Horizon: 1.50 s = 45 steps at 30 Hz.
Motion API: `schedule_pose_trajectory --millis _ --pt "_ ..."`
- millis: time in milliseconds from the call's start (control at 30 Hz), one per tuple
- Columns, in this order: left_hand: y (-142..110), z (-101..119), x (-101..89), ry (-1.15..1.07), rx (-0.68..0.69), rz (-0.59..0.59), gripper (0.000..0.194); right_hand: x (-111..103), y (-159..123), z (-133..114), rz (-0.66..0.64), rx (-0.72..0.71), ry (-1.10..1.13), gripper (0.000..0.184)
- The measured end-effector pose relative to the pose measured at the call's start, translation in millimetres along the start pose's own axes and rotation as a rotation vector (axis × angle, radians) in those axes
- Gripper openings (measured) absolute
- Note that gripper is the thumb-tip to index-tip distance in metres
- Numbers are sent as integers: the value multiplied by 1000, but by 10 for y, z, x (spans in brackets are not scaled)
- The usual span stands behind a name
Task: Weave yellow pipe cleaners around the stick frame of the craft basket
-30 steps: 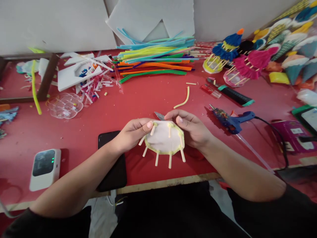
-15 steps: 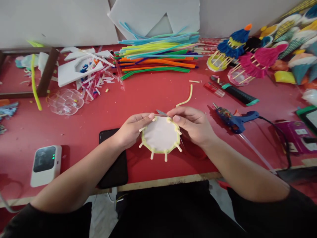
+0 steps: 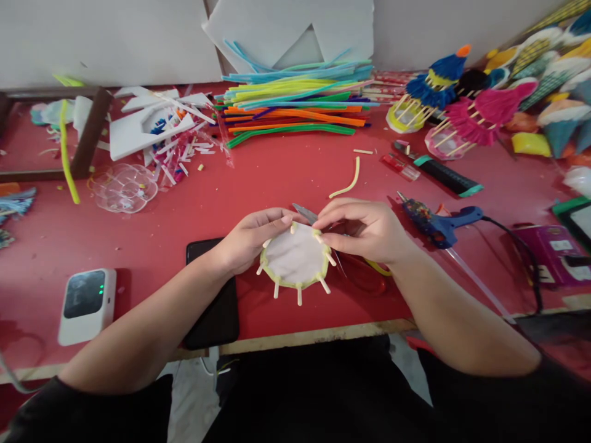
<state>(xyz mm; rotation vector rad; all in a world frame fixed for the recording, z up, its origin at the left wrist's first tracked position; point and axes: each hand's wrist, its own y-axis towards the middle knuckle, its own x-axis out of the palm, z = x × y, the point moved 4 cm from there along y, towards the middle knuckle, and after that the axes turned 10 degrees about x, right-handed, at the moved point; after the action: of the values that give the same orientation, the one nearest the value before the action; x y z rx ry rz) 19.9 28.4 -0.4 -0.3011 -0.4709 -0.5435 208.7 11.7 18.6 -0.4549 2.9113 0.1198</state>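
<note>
A white, many-sided disc (image 3: 295, 253) with a pale yellow trim and short pale sticks standing around its rim is tilted toward me above the table. My left hand (image 3: 252, 240) grips its left edge, thumb on top. At the upper right edge, my right hand (image 3: 364, 231) is closed in a pinch by one of the sticks; the fingertips partly hide what they touch there. Scissors (image 3: 305, 213) lie beneath the right hand, blade tip showing behind it and a red handle below. A yellow strip (image 3: 378, 267) peeks out under the right wrist.
Colourful pipe cleaners (image 3: 295, 92) are piled at the back. To the right lie a blue glue gun (image 3: 434, 221) with its cord and a utility knife (image 3: 447, 175). A black phone (image 3: 212, 320) and a white device (image 3: 87, 307) sit left. Foam scraps (image 3: 148, 132) lie back left.
The disc has tipped and turned slightly in my hands. My right hand's fingers have drawn into a pinch at its upper right edge, and more of the scissors and yellow strip shows.
</note>
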Motion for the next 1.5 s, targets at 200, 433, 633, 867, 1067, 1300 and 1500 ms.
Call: schedule_pose_trajectory --millis 200,433,633,867,1067,1300,1500 --pt "8 -20 -21 57 -54 -3 30 -13 -15 -22 28 -162 -215 9" --pt "9 -4 -25 63 -57 -4 30 2 -21 -22 1 -246 -274 10" --pt "-7 -46 -37 57 -106 -37 32 21 -15 -34 -110 -226 -300 8" --pt "-31 -100 -80 117 -210 -84 30 55 -19 -24 -301 -173 -342 8" --pt "-40 -83 -1 33 -256 -196 31 96 -54 -51 -415 -164 -345 8" --pt "-65 -94 43 18 -302 -260 22 137 -84 -40 -518 -190 -379 10" --pt "-45 -84 7 14 -259 -197 22 79 -56 -29 -422 -172 -307 10"
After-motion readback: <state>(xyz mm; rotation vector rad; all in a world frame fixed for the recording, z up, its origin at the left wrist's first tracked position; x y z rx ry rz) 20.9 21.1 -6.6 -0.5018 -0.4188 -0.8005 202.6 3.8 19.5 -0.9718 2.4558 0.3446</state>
